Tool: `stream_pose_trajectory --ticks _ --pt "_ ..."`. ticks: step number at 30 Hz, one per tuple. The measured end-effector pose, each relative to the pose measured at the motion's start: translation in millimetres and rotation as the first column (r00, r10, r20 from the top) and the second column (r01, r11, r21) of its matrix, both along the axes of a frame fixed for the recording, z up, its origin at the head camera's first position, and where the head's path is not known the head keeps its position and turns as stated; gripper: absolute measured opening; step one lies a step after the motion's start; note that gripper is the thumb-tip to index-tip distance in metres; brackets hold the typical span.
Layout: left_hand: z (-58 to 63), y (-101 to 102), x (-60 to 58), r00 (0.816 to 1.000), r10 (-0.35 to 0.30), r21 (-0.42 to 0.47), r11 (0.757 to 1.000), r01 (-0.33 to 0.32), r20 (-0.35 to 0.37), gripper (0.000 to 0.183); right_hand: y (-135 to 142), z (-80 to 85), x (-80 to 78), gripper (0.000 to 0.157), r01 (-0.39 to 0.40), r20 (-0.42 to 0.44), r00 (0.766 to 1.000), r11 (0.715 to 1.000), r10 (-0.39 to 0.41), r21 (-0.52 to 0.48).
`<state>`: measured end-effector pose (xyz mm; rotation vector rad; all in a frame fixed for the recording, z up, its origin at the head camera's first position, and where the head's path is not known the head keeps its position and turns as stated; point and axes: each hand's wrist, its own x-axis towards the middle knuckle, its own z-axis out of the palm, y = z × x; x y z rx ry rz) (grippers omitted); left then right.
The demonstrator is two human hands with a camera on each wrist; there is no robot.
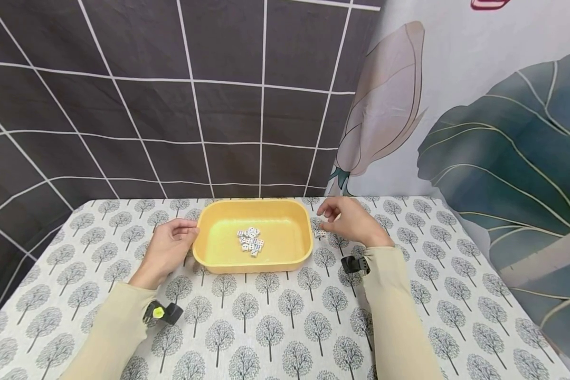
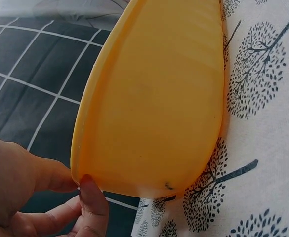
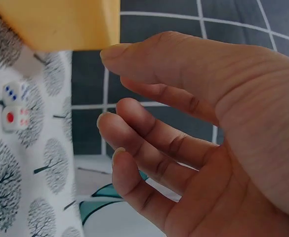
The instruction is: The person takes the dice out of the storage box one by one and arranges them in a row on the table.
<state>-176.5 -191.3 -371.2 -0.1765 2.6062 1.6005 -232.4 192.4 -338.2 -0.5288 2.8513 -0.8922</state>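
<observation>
A yellow plastic tub stands on the table, with several white dice clustered on its floor. My left hand pinches the tub's left end at the rim; the left wrist view shows thumb and finger meeting on its edge. Just off the tub's right end is my right hand, its fingers loosely bent and nothing between them in the right wrist view. Below that hand, two dice lie side by side on the cloth, one showing a red dot and the other blue dots.
A white cloth printed with grey trees covers the table. Behind it hangs a dark curtain with white grid lines. On the right is a pale hanging with large flower and leaf shapes.
</observation>
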Motion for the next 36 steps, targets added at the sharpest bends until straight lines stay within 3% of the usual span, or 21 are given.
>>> stream_pose_trajectory --ticks 8,16,23,36 --pt "0.6 1 0.4 1.000 0.003 -0.004 1.000 -0.003 0.009 0.037 -12 14.3 9.3 0.025 -0.009 -0.022 1.000 1.000 0.008 -0.022" --pt "0.6 0 0.2 1.000 0.001 0.003 1.000 -0.001 0.011 0.037 -26 18.3 13.5 0.027 -0.039 -0.049 0.998 0.998 0.036 -0.054" --pt "0.4 1 0.4 1.000 0.000 0.008 1.000 0.000 0.011 0.037 -40 15.1 13.9 0.029 -0.091 -0.063 0.994 0.992 0.086 -0.090" --pt "-0.9 0 -0.2 1.000 0.002 -0.008 1.000 -0.002 0.014 0.038 -64 7.6 14.7 0.031 -0.147 -0.080 0.987 0.987 0.142 -0.060"
